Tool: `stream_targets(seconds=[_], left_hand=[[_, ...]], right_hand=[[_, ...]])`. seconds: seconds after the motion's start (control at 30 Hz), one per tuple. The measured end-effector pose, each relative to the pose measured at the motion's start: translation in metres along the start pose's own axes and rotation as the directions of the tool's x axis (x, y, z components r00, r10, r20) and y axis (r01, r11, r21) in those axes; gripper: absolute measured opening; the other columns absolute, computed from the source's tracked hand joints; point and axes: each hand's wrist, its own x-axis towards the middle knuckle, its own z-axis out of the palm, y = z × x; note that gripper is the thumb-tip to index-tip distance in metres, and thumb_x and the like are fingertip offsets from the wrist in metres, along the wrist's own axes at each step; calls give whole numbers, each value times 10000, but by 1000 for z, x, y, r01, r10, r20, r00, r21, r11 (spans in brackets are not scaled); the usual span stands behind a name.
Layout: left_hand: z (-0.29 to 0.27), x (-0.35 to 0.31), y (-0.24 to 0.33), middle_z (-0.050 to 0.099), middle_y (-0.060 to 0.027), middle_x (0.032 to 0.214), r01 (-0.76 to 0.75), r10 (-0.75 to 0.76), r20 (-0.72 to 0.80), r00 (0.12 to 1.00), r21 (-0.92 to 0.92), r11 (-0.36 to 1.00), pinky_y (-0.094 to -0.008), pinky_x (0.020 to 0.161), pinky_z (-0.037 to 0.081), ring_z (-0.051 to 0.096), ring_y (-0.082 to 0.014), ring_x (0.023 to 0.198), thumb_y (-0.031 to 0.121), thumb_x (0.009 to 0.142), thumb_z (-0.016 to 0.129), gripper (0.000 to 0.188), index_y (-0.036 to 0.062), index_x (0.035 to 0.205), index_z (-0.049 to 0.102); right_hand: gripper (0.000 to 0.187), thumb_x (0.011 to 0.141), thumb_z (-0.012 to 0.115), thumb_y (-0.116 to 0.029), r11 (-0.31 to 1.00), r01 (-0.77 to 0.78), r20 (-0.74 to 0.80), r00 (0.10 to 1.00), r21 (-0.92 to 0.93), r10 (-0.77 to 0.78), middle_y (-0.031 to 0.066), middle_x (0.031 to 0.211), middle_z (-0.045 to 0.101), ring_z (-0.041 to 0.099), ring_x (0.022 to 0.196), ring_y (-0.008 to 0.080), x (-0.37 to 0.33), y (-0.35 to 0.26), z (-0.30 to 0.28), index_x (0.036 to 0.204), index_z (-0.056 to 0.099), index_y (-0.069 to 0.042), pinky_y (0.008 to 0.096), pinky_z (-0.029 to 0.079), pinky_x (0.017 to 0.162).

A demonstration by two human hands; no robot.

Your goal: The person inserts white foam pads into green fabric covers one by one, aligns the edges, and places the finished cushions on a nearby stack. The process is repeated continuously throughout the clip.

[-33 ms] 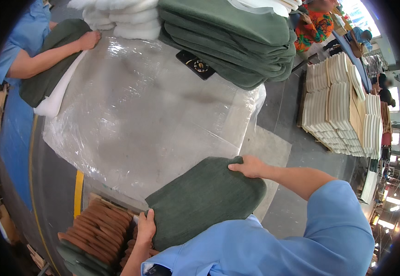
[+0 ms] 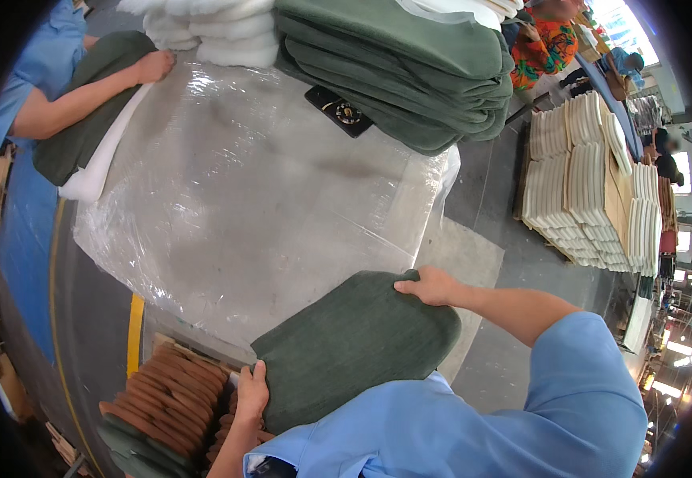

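A dark green fabric cushion (image 2: 358, 346), flat with rounded corners, is held against my body at the near edge of the plastic-wrapped table (image 2: 258, 215). My left hand (image 2: 252, 389) grips its left edge, thumb on top and fingers hidden beneath. At its far right corner, my right hand (image 2: 428, 286) pinches the fabric between thumb and fingers. Across the table at the upper left, a co-worker's hand (image 2: 154, 68) rests by another green cover (image 2: 95, 103) with white padding (image 2: 99, 171) showing along its edge.
Stacked green cushions (image 2: 394, 68) stand on the far side, with a dark phone-like object (image 2: 338, 111) before them. White padding (image 2: 234, 36) is piled beside them. Brown cushions (image 2: 174, 394) lie stacked at lower left. White pads (image 2: 577, 179) fill a pallet at right; other people stand beyond.
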Motion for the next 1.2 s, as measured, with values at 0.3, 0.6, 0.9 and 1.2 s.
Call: stream_targets(seconds=[0.3,0.6,0.9,1.2], left_hand=[[1,47,-18,647,-287,1334,58,-46,85,995,-146,988,-434,1028,482,624,-357,1227,458,1075,543,605,-86,1331,615],[8,-114,26,614,-189,1416,-518,302,-442,845,-532,670,-418,1097,442,614,-305,1213,377,1093,525,511,-12,1415,595],[8,-49,13,730,-184,1073,-628,368,-513,776,-576,523,-434,1074,459,662,-323,1156,333,1113,460,508,-63,947,732],[8,-19,5,735,-189,1120,-298,314,-232,921,-937,181,-453,1070,478,659,-306,1141,556,1121,322,709,-34,1086,715]], right_hand=[[598,1013,637,-506,988,52,-106,994,148,-36,207,1203,745,704,1122,315,54,14,-1,1237,726,42,442,532,966],[482,1128,466,-346,198,630,-556,765,751,-323,109,1067,752,658,1079,215,-73,47,17,1084,754,38,375,463,1034],[671,1085,390,-438,59,742,-692,649,668,-315,174,857,747,672,902,250,-27,31,34,806,745,58,378,502,925],[703,1059,408,-513,-11,672,-645,707,741,-289,168,795,738,673,779,239,17,28,37,779,737,41,359,529,805]])
